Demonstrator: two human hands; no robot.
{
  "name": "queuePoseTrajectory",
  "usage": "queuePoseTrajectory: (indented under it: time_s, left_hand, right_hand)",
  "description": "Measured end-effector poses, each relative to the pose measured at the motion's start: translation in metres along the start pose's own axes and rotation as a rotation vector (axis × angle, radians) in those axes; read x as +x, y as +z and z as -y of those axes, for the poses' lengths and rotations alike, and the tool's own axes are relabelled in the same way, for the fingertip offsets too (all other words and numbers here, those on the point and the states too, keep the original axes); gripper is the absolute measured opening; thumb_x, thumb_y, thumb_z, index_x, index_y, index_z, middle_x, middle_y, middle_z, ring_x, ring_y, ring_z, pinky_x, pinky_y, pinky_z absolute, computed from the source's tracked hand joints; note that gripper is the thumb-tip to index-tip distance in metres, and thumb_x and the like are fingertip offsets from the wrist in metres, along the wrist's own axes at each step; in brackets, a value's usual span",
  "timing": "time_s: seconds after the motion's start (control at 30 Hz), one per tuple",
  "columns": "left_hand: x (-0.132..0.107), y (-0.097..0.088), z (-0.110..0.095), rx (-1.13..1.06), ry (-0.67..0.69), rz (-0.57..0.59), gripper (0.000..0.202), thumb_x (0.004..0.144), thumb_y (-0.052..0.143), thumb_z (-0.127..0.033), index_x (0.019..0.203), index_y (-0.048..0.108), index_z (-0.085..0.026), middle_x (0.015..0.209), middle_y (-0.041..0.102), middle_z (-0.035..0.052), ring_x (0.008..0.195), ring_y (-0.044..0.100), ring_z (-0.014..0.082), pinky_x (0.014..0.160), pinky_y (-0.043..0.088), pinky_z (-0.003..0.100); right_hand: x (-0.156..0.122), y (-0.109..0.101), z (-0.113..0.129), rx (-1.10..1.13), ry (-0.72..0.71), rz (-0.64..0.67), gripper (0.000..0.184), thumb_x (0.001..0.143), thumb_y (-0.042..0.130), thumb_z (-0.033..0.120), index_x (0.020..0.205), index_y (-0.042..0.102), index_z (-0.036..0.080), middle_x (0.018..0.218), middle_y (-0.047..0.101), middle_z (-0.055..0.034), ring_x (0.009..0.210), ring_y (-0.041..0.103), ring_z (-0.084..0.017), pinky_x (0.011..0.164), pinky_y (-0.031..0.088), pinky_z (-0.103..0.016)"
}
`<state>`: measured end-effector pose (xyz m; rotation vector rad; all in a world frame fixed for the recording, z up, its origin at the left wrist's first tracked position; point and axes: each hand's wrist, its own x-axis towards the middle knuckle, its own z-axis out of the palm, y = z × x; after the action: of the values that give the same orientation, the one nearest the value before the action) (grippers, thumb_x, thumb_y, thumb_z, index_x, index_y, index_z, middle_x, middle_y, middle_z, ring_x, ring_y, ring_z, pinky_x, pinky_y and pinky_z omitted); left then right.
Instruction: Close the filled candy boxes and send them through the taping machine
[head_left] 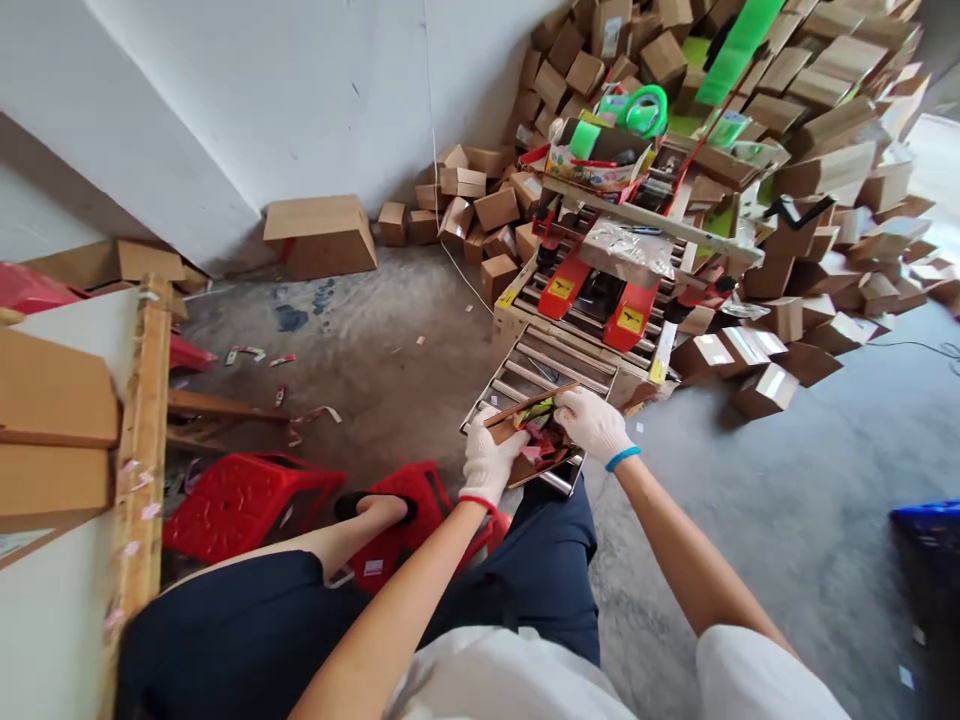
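An open cardboard box (502, 430) is held tilted over the near end of a roller conveyor (555, 352). Red, pink and yellow-green packets (543, 437) fill it, too small to make out exactly. My left hand (491, 462), in a white knit glove with a red cuff, grips the box's left side, thumb over the rim. On the opposite side, my right hand (595, 424), gloved in white with a blue cuff, is closed at the upper right edge; its fingertips are partly hidden. Beyond stands a carton sealing machine with red guide plates (631, 315), a taped box (626, 248) in it.
Piled cardboard boxes (832, 170) spread behind and right of the machine. Green tape rolls (643, 112) sit on top of it. Red plastic stools (244, 505) stand at my left, beside a wood-edged table (150, 400) with cartons. A larger carton (322, 235) rests by the wall.
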<state>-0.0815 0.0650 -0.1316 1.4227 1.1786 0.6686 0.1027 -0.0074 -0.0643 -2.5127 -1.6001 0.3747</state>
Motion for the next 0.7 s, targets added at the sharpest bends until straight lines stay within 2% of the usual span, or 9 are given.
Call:
queuePoseTrajectory:
  time_s: [0.07, 0.2, 0.23, 0.3, 0.4, 0.5, 0.57, 0.63, 0.7]
  left_hand:
    - [-0.001, -0.002, 0.006, 0.001, -0.037, -0.013, 0.070, 0.071, 0.086, -0.036, 0.132, 0.056, -0.024, 0.130, 0.064, 0.0087, 0.118, 0.064, 0.0256, 0.108, 0.048, 0.040]
    - [-0.003, -0.012, 0.012, -0.134, -0.111, 0.066, 0.051, 0.092, 0.065, -0.046, 0.136, 0.054, -0.023, 0.128, 0.068, 0.0091, 0.114, 0.068, 0.0227, 0.101, 0.053, 0.034]
    - [-0.005, -0.014, 0.012, -0.130, -0.122, 0.092, 0.054, 0.092, 0.065, -0.049, 0.138, 0.053, -0.023, 0.125, 0.069, 0.0093, 0.112, 0.069, 0.0232, 0.098, 0.054, 0.033]
    - [-0.008, -0.017, 0.008, -0.069, -0.134, 0.107, 0.072, 0.080, 0.080, -0.049, 0.141, 0.051, -0.022, 0.124, 0.070, 0.0100, 0.109, 0.069, 0.0252, 0.095, 0.055, 0.034]
    - [-0.011, -0.016, 0.003, -0.022, -0.100, 0.061, 0.085, 0.066, 0.092, -0.038, 0.139, 0.051, -0.021, 0.129, 0.067, 0.0117, 0.111, 0.068, 0.0258, 0.095, 0.056, 0.034]
    - [-0.010, -0.013, 0.004, 0.013, -0.065, 0.043, 0.077, 0.068, 0.090, -0.038, 0.134, 0.055, -0.020, 0.126, 0.067, 0.0118, 0.107, 0.069, 0.0244, 0.093, 0.056, 0.034]
    - [-0.009, -0.011, 0.008, 0.068, -0.023, 0.041, 0.072, 0.070, 0.088, -0.040, 0.132, 0.056, -0.020, 0.123, 0.069, 0.0109, 0.105, 0.069, 0.0234, 0.095, 0.055, 0.035]
    - [-0.009, -0.010, 0.011, 0.129, 0.033, 0.020, 0.064, 0.071, 0.086, -0.039, 0.127, 0.060, -0.020, 0.118, 0.070, 0.0094, 0.104, 0.069, 0.0224, 0.095, 0.054, 0.035]
    - [-0.013, -0.009, 0.012, 0.201, 0.067, -0.018, 0.054, 0.071, 0.085, -0.041, 0.117, 0.065, -0.021, 0.112, 0.072, 0.0079, 0.101, 0.070, 0.0222, 0.092, 0.055, 0.034]
  right_hand:
    - [0.011, 0.008, 0.007, -0.003, 0.128, -0.076, 0.026, 0.095, 0.045, 0.026, 0.096, 0.071, 0.023, 0.101, 0.069, -0.0056, 0.093, 0.062, -0.019, 0.071, 0.039, -0.028]
    - [0.043, 0.025, 0.024, -0.069, 0.348, -0.307, 0.027, 0.092, 0.048, 0.027, 0.094, 0.072, 0.017, 0.101, 0.068, -0.0123, 0.093, 0.063, -0.024, 0.077, 0.042, -0.032]
    - [0.049, 0.026, 0.026, -0.061, 0.354, -0.345, 0.027, 0.091, 0.049, 0.028, 0.095, 0.072, 0.015, 0.101, 0.068, -0.0137, 0.093, 0.063, -0.025, 0.078, 0.043, -0.033]
    - [0.053, 0.027, 0.024, -0.022, 0.333, -0.384, 0.027, 0.089, 0.050, 0.027, 0.095, 0.073, 0.014, 0.098, 0.068, -0.0148, 0.092, 0.063, -0.026, 0.081, 0.045, -0.034]
    - [0.033, 0.034, 0.016, 0.034, 0.307, -0.468, 0.033, 0.093, 0.045, 0.027, 0.107, 0.072, 0.015, 0.108, 0.069, -0.0144, 0.105, 0.062, -0.026, 0.093, 0.046, -0.036]
    - [-0.004, 0.059, 0.013, 0.111, 0.331, -0.650, 0.052, 0.099, 0.039, 0.037, 0.141, 0.054, 0.010, 0.141, 0.056, -0.0195, 0.135, 0.047, -0.029, 0.112, 0.039, -0.045]
    - [-0.024, 0.078, 0.017, 0.113, 0.351, -0.593, 0.066, 0.099, 0.039, 0.044, 0.153, 0.040, 0.006, 0.157, 0.040, -0.0240, 0.148, 0.031, -0.035, 0.118, 0.031, -0.056]
    - [-0.032, 0.088, 0.024, 0.037, 0.343, -0.391, 0.070, 0.099, 0.038, 0.046, 0.156, 0.036, 0.005, 0.163, 0.029, -0.0251, 0.153, 0.020, -0.042, 0.119, 0.024, -0.063]
    - [-0.027, 0.087, 0.028, -0.050, 0.296, -0.237, 0.069, 0.100, 0.038, 0.046, 0.157, 0.037, 0.007, 0.166, 0.023, -0.0231, 0.154, 0.015, -0.045, 0.120, 0.020, -0.066]
